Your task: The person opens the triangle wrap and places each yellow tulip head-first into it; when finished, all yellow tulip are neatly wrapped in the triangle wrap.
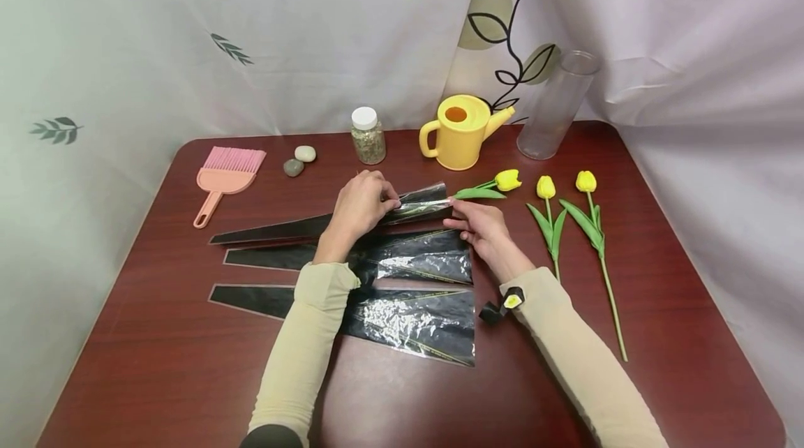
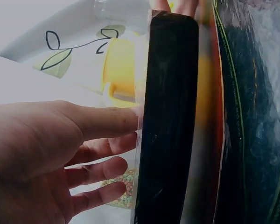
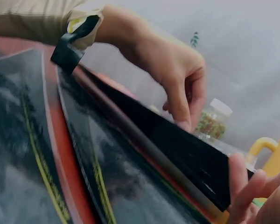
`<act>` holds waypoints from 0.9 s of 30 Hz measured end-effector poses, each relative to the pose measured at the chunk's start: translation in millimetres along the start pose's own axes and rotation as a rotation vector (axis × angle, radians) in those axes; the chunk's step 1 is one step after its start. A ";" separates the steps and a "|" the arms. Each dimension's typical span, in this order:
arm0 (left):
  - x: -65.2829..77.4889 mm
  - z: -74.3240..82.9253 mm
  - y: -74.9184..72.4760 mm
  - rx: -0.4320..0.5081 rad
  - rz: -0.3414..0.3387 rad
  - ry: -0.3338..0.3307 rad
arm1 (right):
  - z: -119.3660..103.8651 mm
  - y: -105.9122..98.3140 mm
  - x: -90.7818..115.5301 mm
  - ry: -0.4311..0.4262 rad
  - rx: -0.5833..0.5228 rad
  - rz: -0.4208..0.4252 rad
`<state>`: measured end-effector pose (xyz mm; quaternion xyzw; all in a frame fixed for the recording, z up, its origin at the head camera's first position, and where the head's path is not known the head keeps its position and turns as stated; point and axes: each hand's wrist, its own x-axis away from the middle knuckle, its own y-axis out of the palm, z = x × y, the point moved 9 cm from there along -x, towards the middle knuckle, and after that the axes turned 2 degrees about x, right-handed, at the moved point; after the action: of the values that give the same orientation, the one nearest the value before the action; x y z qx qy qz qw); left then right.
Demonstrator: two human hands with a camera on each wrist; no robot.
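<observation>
Far left, pink brush [image 1: 222, 180], then grey stone [image 1: 293, 167] and white stone [image 1: 305, 153], none in use. My left hand [image 1: 361, 202]: thumb and index finger pinching the upper edge of the top sleeve [image 1: 416, 211], other fingers loose. Lidded jar [image 1: 368, 137] just behind. That sleeve is the thing being worked: black and clear film, narrow end left, wide end right, raised along its upper edge; middle sleeve [image 1: 433, 257] and bottom sleeve [image 1: 414, 319] lie flat nearer me. My right hand [image 1: 482, 226]: fingertips grasping the sleeve's wide end at the corner. Yellow watering can [image 1: 461, 135] behind. Wrapped tulip [image 1: 508, 180]: bloom and leaf past the wide end, green showing at the film; can't tell whether the stem's inside or behind. Clear vase [image 1: 555, 109], short tulip [image 1: 546, 187], long tulip [image 1: 587, 227] at far right, apart from my hands.

Step, my read: fitting film round tulip 1 of 3. Next move probably calls for both pinches held, film spread, stem kept lined up; thin film could crease.
</observation>
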<state>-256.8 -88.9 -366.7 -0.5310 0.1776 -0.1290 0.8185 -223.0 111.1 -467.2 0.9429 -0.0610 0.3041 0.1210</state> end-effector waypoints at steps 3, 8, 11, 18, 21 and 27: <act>0.0 -0.6 1.6 0.005 0.001 -0.004 | 1.6 1.3 1.2 0.000 0.054 -0.052; -0.1 0.7 3.5 0.004 0.008 -0.001 | -13.5 0.1 8.4 -0.130 0.185 -0.173; -0.5 0.7 3.5 -0.006 0.016 0.001 | -39.7 -7.9 15.1 -0.313 0.262 -0.204; -0.5 -0.5 3.7 -0.013 0.022 -0.007 | -104.9 -33.2 28.9 -0.822 0.767 0.003; -0.1 -0.8 4.1 -0.011 0.018 -0.012 | -114.8 -30.5 35.1 -1.037 1.051 0.129; -0.9 0.4 3.5 -0.028 0.015 -0.011 | -108.1 -13.1 36.1 -1.315 1.390 0.091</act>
<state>-257.4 -86.8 -369.6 -0.5417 0.1790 -0.1173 0.8128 -251.8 151.0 -363.6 0.7827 0.0408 -0.3135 -0.5362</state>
